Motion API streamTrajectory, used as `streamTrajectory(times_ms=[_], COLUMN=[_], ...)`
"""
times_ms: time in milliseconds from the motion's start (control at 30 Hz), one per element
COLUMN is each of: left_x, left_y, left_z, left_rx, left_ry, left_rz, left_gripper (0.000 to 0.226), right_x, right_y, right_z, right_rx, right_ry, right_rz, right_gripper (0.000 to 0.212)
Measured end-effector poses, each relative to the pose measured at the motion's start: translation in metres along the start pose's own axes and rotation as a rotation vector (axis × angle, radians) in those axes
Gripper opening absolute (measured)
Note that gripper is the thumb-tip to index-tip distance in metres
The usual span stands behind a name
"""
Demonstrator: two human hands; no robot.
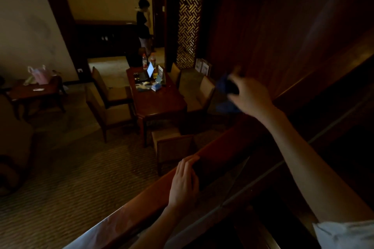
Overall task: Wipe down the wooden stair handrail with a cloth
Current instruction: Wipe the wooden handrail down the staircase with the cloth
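Head camera, dim stairwell: the left hand [183, 182] was seen laid flat on top of the wooden handrail [141, 204], fingers straight and close together, nothing held in it. Farther up the rail the right hand [250, 93] was stretched out at arm's length, its fingers curled round a bunched blue cloth [224, 105]. Both were blurred, and whether the cloth was touching the wood could not be told. The handrail was shown as a broad, reddish-brown band running from lower left toward upper right, glossy, with a pale sheen near the bottom of the frame. No streak or dust line was visible in the low light to separate wiped wood from unwiped. Progress could therefore only be judged: wiping appeared to be under way on the upper stretch, with the length beneath the left hand possibly left to be done. Below the stairs, a dining table [159, 105] and a standing person [143, 24] were seen.
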State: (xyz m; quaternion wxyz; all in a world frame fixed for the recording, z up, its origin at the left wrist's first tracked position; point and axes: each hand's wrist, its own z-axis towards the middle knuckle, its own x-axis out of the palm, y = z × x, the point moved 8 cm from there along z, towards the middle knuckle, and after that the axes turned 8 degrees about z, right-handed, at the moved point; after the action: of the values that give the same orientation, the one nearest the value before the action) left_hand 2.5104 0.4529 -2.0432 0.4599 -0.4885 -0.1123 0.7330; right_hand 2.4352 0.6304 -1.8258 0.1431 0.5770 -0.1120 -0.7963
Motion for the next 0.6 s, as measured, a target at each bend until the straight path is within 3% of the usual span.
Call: streamTrajectory(times_ms=[67, 100, 133, 200, 267, 367, 467, 600], left_x=[0.001, 0.001, 0.001, 0.001, 0.001, 0.002, 0.003, 0.003], left_y=[0.001, 0.001, 0.000, -0.001, -0.001, 0.001, 0.001, 0.001], left_z=[-0.001, -0.001, -0.001, -0.001, -0.001, -0.001, -0.001, -0.001], left_rx=[0.003, 0.012, 0.021, 0.028, 0.028, 0.021, 0.031, 0.029], left_ry=[0.001, 0.002, 0.002, -0.004, -0.006, 0.006, 0.008, 0.008], left_rz=[0.009, 0.014, 0.014, 0.013, 0.017, 0.025, 0.033, 0.037], left_gripper=[0.046, 0.046, 0.047, 0.047, 0.046, 0.045, 0.047, 0.045], right_x=[0.048, 0.060, 0.065, 0.065, 0.069, 0.081, 0.106, 0.111], right_y=[-0.018, -0.023, -0.027, -0.027, -0.021, -0.017, -0.023, -0.023], right_z=[-0.024, -0.037, -0.044, -0.050, -0.045, -0.029, -0.028, -0.029], right_rx=[0.061, 0.088, 0.124, 0.196, 0.228, 0.193, 0.167, 0.214], right_ry=[0.423, 0.530, 0.582, 0.639, 0.655, 0.489, 0.470, 0.460], right_rz=[-0.128, -0.141, -0.140, -0.136, -0.143, -0.278, -0.606, -0.607], right_gripper=[0.033, 0.029, 0.034, 0.065, 0.077, 0.083, 0.074, 0.054])
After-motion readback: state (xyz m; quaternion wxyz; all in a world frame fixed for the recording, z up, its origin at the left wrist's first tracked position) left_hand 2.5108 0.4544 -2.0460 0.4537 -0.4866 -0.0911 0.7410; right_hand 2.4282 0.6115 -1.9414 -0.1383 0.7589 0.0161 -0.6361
